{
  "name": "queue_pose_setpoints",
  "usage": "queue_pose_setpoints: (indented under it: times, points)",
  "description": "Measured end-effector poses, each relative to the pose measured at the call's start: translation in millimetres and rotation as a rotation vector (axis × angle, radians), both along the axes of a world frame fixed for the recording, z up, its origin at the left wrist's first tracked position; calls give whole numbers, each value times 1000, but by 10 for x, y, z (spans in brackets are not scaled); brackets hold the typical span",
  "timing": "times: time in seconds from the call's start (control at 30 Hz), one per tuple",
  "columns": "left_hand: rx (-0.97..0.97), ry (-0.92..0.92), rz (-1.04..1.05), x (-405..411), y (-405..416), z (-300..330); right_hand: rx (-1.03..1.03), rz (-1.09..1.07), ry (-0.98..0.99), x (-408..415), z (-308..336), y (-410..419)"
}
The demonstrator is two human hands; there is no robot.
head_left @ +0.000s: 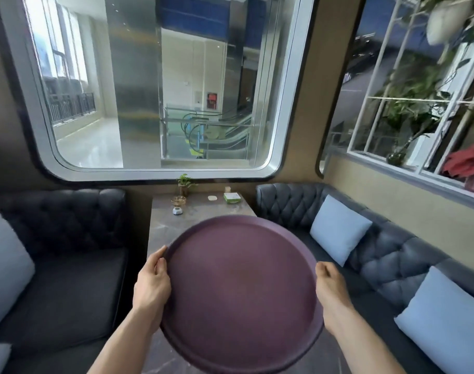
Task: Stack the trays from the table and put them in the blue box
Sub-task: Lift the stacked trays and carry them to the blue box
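A round, matte, dull-purple tray (241, 292) with a low raised rim is held above the near end of the worktop (165, 230), the left hand (152, 287) curled tight on its left edge and the right hand (331, 292) clamped on its right edge. The stone-patterned worktop runs narrow between two dark tufted sofas with pale blue cushions (338, 229). At its far end, under the rounded window, stand a green box (232, 198), a small dish (178, 201) and a little potted plant (184, 183), well apart from the tray.

window (155, 85) | dark sofas (68, 271) | stone table (203, 209) | daylight
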State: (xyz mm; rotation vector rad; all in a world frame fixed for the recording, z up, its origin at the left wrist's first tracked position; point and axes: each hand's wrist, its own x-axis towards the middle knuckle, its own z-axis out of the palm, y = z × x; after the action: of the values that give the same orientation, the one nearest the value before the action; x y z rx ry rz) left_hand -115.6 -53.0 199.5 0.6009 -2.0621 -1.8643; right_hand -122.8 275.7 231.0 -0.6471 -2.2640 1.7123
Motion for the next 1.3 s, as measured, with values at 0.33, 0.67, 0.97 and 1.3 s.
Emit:
queue_pose_setpoints:
  times: [0.33,0.67,0.97,1.3]
  points:
    - [-16,-5,-1,120,-44,355,14,14,27,183,253,-124]
    - [-97,-28,-220,33,607,578,183,63,4,443,386,421]
    - [-124,32,-407,-139,2045,603,261,-111,-22,891,485,1709]
    - [-110,81,-744,59,4299,703,243,-431,14,1956,557,3569]
